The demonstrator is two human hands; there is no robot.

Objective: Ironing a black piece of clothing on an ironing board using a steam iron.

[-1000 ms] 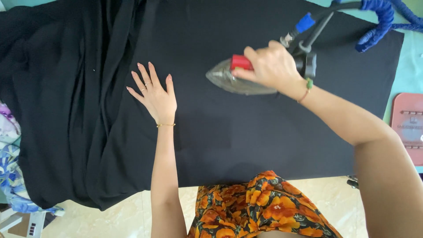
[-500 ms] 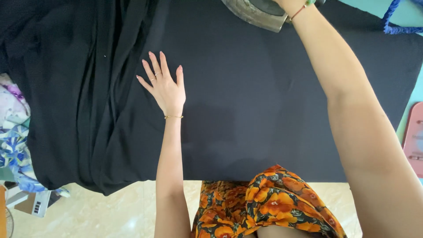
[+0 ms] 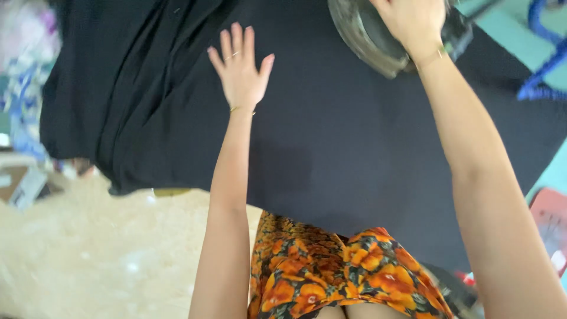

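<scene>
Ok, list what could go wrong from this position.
1. The left hand lies flat, fingers spread, on the black cloth close to the iron that the right hand grips; a sideways stroke could burn the fingers.
2. The folds bunched at the cloth's left side might get pressed into creases.
3. The blue cord loops near the iron's end and could snag the stroke.

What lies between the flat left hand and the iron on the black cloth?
In the head view, only bare black cloth lies between the left hand, pressed flat with fingers spread, and the iron gripped by the right hand. Nothing else sits there.
</scene>
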